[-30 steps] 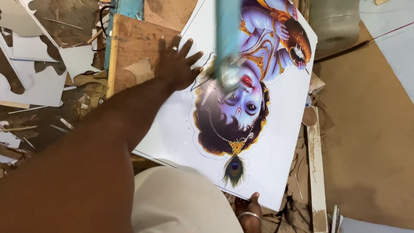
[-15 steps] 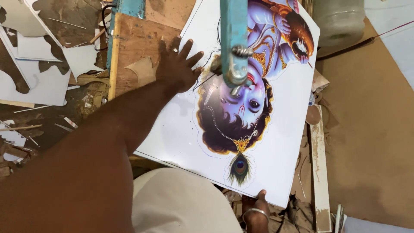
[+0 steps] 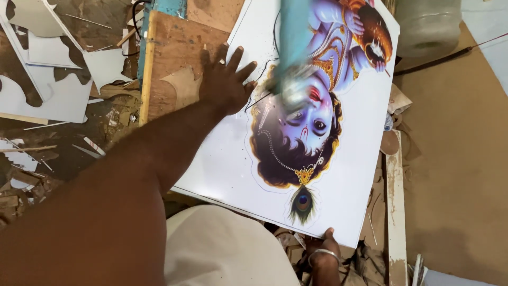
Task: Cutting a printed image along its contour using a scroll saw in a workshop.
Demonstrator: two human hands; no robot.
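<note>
My left hand presses flat, fingers spread, at ten o'clock on the printed board; my right hand pinches its six-o'clock edge. The blurred blade arm, probably running, could bite fingers if the board slips.

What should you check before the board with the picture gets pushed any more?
1. Left hand flat on the board: ok.
2. Right hand gripping the near edge: ok.
3. Fingers away from the blurred teal saw arm: ok, left hand is beside it, not under.
4. Blade on the picture's outline: cannot tell, too blurred.
5. Board resting flat on the wooden table: cannot tell.
</note>
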